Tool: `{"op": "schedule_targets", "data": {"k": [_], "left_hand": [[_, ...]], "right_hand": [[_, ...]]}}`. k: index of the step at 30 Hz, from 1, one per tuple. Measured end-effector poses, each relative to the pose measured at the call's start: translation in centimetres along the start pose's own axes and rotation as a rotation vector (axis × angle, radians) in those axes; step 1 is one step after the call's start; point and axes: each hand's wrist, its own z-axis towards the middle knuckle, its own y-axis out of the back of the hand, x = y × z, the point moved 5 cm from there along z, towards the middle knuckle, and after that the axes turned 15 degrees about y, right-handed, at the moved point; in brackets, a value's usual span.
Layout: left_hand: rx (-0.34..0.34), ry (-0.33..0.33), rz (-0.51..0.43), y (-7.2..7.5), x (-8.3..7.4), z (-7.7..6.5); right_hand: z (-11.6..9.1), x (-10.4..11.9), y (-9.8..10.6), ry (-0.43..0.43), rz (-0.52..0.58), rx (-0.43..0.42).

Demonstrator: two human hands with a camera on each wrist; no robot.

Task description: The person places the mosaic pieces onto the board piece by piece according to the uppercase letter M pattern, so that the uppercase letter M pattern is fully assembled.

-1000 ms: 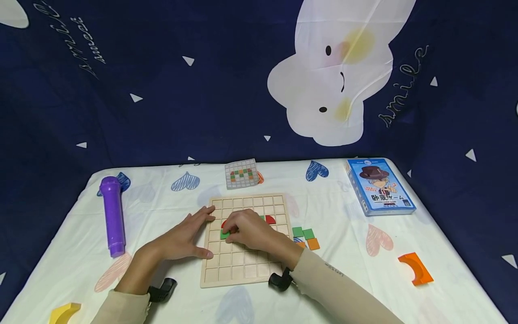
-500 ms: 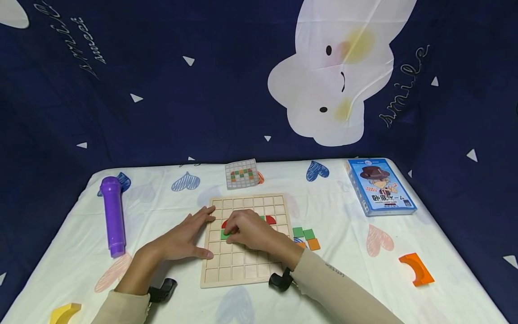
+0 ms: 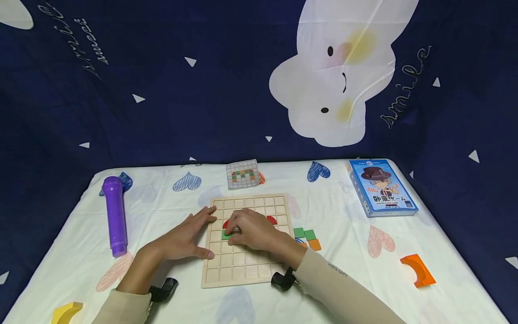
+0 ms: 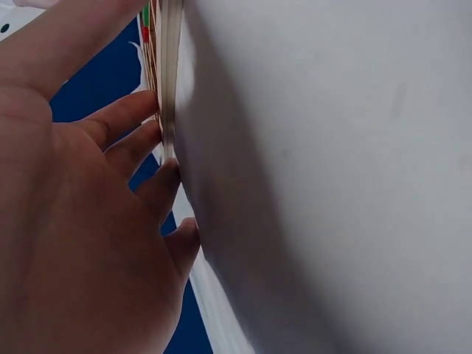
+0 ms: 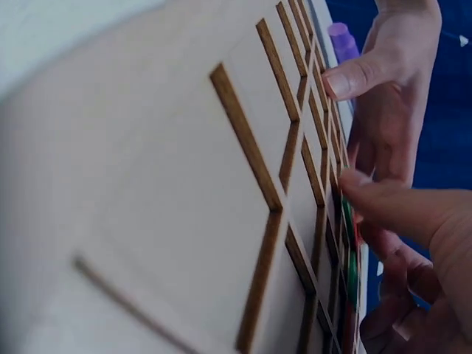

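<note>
Left hand [image 3: 180,238] spread, holding nothing, touches left edge of pale wooden grid board [image 3: 238,259], likely so it won't slide. Right hand [image 3: 256,231], fingers curled, pinches flat green square tile [image 3: 225,236] on board's left side, maybe lining it up. Small grey patterned card [image 3: 243,174] behind board, probably for looking.

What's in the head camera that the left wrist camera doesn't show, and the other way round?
Only the head view shows the right hand at a green tile, the pattern card, blue box, purple tube, orange block and yellow block.

Only the left wrist view shows the palm side of the left hand, and a close-up along the side edge of the board.

Both show the left hand, the board, the white cloth and the dark blue backdrop.
</note>
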Motion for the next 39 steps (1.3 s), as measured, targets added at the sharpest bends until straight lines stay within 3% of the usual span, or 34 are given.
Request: {"op": "schedule_targets", "data": {"k": [6,11,19,31,39], "left_hand": [[0.001,0.010,0.031,0.1,-0.1,0.0],[0.003,0.021,0.043,-0.1,-0.3,0.1],[0.000,0.044,0.050,0.0,-0.4,0.0],[0.009,0.026,0.015,0.0,-0.3,0.0],[-0.004,0.043,0.055,0.0,-0.3,0.2]], "right_hand": [[-1.0,0.0,1.0,0.057,0.063,0.035],[-3.3,-0.6,2.4,0.053,0.118,0.030],[-8.2,-2.3,4.4,-0.010,0.176,-0.032],[-14.1,-4.3,8.4,-0.051,0.191,-0.139],[-17.4,-5.3,8.2,-0.063,0.219,-0.212]]}}
